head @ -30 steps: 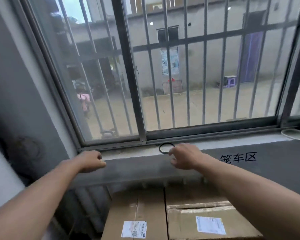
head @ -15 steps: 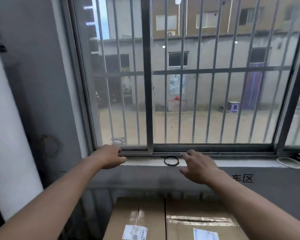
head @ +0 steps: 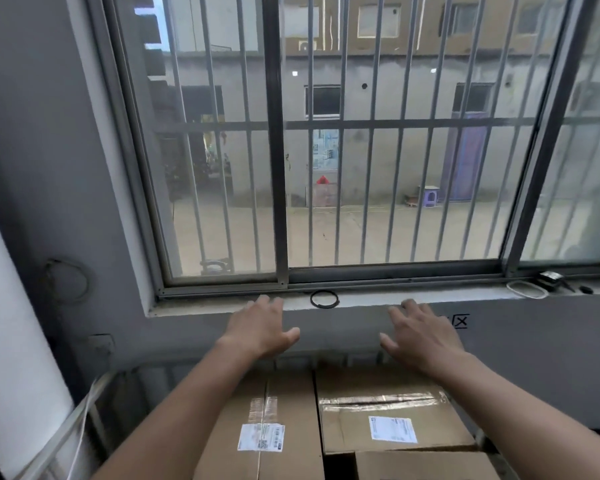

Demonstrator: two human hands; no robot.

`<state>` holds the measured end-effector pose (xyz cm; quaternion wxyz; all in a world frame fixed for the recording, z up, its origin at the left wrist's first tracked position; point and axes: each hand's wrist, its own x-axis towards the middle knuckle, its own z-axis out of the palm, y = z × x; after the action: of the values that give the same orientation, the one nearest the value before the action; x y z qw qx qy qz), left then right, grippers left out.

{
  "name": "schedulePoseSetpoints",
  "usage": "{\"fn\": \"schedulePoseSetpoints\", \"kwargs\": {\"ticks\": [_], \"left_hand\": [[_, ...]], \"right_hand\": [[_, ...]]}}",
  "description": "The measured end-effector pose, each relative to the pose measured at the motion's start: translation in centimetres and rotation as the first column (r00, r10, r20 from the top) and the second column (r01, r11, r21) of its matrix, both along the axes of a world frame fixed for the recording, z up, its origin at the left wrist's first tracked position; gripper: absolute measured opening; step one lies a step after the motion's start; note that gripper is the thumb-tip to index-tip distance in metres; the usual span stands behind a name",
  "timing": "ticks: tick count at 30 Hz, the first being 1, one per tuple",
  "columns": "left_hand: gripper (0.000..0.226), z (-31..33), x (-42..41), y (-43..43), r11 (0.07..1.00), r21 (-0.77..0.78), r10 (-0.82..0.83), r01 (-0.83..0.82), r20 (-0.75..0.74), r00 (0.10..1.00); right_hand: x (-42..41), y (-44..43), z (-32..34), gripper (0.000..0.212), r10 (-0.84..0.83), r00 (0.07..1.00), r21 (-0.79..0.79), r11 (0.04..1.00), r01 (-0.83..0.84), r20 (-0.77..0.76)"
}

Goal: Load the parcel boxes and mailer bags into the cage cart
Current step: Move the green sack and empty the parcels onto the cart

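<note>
Now | parcel boxes [head: 264, 427]: 3, perhaps more | left hand [head: 260, 329], right hand [head: 421, 336]: spread

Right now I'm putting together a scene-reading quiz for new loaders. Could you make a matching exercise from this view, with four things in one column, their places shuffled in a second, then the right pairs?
Things:
1. black ring
2. white loop
3. purple stool
4. box with shiny tape

Places:
A. outside, beyond the window
B. below the right hand
C. far right end of the windowsill
D. on the windowsill, above the gap between the left hand and the right hand

Pairs: 1-D, 2-C, 3-A, 4-B
</note>
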<state>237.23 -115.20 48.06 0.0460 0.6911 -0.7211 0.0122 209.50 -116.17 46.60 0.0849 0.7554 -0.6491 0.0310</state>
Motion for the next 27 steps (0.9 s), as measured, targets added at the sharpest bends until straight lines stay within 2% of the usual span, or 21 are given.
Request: {"fn": "schedulePoseSetpoints", "kwargs": {"ticks": [9, 13, 21, 27], "left_hand": [[0.075, 0.0, -5.1, -0.2, 0.999, -0.014, -0.046, 0.047, 0.052, 0.998], [0.071, -0.2, -8.1, -0.4, 1.0, -0.021, 0.0, 0.002, 0.101, 0.995], [0.067, -1.2, -18.8, -0.6, 0.997, 0.065, 0.039, -0.042, 0.037, 0.999], [0.073, -0.4, -25.8, 0.2, 0.995, 0.082, 0.061, -0.062, 0.017, 0.998]], "right_hand": [[-6.0, 0.5, 0.2, 0.061, -0.016, 0.993, 0.022, 1.0, 0.013, 0.116], [-11.7, 0.6, 0.2, 0.059, -0.043, 0.996, 0.017, 0.999, 0.042, 0.078], [-23.2, 1.3, -0.3, 0.059, -0.019, 0.996, 0.054, 0.998, 0.014, 0.091], [-29.9, 0.7, 0.5, 0.057, 0.008, 0.993, 0.075, 0.997, -0.017, 0.119]]}}
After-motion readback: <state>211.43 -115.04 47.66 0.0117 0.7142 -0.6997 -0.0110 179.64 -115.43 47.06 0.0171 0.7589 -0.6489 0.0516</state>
